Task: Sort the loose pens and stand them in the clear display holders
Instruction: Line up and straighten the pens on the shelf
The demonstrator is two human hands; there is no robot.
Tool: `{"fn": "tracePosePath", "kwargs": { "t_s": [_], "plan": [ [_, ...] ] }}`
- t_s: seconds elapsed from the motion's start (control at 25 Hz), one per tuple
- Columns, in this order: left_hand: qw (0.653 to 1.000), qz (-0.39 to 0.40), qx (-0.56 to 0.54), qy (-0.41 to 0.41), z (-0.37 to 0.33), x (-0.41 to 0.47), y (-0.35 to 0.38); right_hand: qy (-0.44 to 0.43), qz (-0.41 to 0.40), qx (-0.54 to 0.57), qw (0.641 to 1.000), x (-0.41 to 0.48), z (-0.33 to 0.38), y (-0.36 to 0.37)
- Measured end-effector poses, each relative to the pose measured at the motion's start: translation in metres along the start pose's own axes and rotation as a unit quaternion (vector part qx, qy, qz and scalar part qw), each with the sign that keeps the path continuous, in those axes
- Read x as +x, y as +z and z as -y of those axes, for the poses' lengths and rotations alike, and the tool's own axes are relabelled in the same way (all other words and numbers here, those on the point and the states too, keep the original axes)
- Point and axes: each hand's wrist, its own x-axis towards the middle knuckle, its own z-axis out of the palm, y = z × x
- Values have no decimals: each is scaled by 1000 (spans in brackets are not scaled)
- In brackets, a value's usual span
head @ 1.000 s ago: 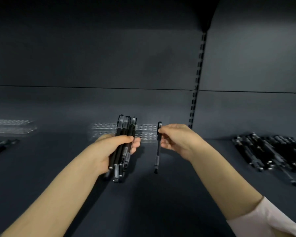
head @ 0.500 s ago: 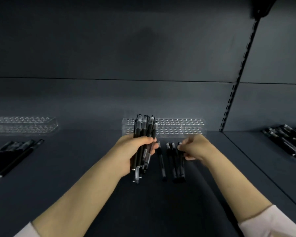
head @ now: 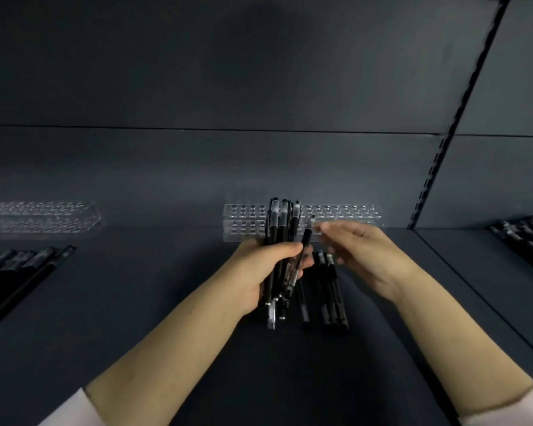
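The left hand (head: pixel 268 272) is closed in a fist round a bundle of black pens (head: pixel 279 241), held roughly upright with their clear caps rising in front of the clear display holder (head: pixel 345 215). The right hand (head: pixel 363 253) hovers just right of the bundle, fingers (head: pixel 326 227) loosely spread and blurred, gripping nothing that can be made out; one slanted pen (head: pixel 307 235) leans out of the bundle toward it. On the shelf (head: pixel 136 302) below the hands, a few loose pens (head: pixel 330 290) lie side by side, pointing near to far. The holder is a long transparent block dotted with rows of round holes, set against the back wall at the far edge of the shelf. A second clear holder (head: pixel 37 218) sits far left, with another pen group (head: pixel 22 272) lying near it. The matte dark shelf is bare between these groups. At right, a slotted upright rail (head: pixel 443 155) and a seam mark the shelf's edge; beyond it more pens (head: pixel 526 241) lie piled on the next shelf.
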Motion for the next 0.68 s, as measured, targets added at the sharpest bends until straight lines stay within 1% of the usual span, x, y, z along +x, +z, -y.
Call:
{"fn": "tracePosePath", "kwargs": {
  "t_s": [0.08, 0.2, 0.28, 0.36, 0.4, 0.44, 0.48, 0.52, 0.6, 0.68],
  "plan": [
    [1000, 9, -4, 7, 2, 1, 3, -6, 18, 18, 1000, 1, 3, 4],
    [999, 25, 16, 17, 5, 0, 9, 9, 35, 62, 997, 0, -1, 6],
    [999, 19, 27, 22, 7, 0, 14, 14, 40, 77, 996, -1, -1, 8],
    [1000, -8, 23, 16, 9, 1, 19, 11, 6, 123, 992, 3, 2, 3],
    [1000, -23, 8, 8, 9, 2, 20, 9, -23, 149, 989, 5, 4, -3],
    [999, -35, -13, 1, 8, 2, 21, 5, -56, 148, 987, 7, 7, -12],
    [998, -43, -34, -3, 7, 1, 20, 5, -83, 107, 991, 8, 8, -21],
    [998, -49, -45, -4, 6, 1, 19, 12, -97, 39, 994, 9, 7, -29],
    [999, -46, -27, -2, 6, 0, 14, 52, -85, -88, 991, 8, 2, -36],
    [999, -31, -5, -4, 6, -1, 10, 95, -63, -142, 983, 5, -6, -33]
  ]
}}
